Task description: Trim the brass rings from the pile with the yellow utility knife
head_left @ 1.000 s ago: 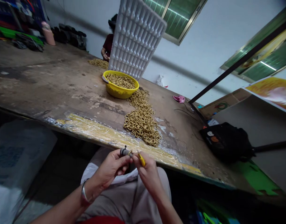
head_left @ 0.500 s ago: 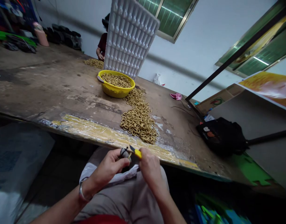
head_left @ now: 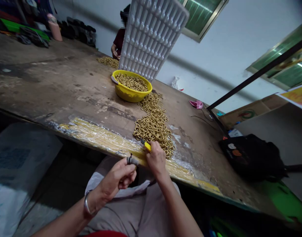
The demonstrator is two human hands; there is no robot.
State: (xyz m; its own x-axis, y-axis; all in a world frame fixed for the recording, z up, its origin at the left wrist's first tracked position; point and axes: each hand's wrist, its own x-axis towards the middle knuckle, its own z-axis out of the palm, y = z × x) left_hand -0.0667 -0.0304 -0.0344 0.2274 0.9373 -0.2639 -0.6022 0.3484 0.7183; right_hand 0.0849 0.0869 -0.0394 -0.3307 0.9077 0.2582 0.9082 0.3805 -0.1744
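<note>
My right hand [head_left: 156,159] grips a yellow utility knife [head_left: 147,146], its dark blade pointing up and left. It is at the near edge of a heap of brass-coloured rings [head_left: 152,126], its fingers close to or touching the nearest ones. My left hand [head_left: 120,174] is closed just off the table edge, above my lap. A grey wrap [head_left: 132,161] tied with black cord covers its index fingertip, and the thumb presses under it. Whatever lies in that pinch is hidden. A metal bangle [head_left: 87,204] circles the left wrist.
A yellow basin [head_left: 131,93] full of rings stands behind the heap, before an upright ribbed plastic tray [head_left: 153,36]. A person [head_left: 118,44] sits beyond by another ring pile [head_left: 108,61]. Clear film covers the yellow table edge [head_left: 96,135]. A black bag [head_left: 249,156] lies right.
My right hand has moved forward and up with the knife, away from the left hand to the heap. My left hand stays near its place, its thumb still pressed to the wrapped finger.
</note>
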